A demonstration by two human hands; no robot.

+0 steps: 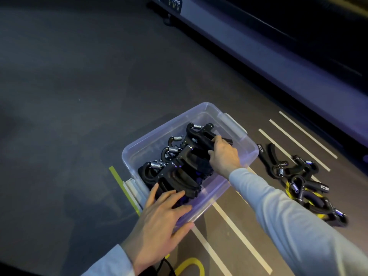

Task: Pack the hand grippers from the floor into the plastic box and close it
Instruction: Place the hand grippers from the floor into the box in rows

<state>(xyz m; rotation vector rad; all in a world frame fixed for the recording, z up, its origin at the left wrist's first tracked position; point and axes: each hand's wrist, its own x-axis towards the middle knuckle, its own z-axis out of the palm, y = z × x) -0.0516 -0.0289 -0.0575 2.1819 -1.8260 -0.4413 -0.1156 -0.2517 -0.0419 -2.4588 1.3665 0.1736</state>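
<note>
— Where are the hands?
— Right hand [224,154] grips a hand gripper [207,136] inside the open plastic box [201,208]; left hand [159,220] lies spread on its near corner.
— Others?
— A pile of hand grippers [302,182] on the floor [79,96], beyond the right forearm.

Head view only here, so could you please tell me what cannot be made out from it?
- Lid: none in the head view, so where it lies is unknown.
- Box floor: covered by packed grippers; their count is unclear.
- Floor pile: dark and tangled, so its count is unclear.
- Right hand: its fingertips are hidden behind the gripper it grips.
- Left hand: its palm contact with the box is hidden.
</note>
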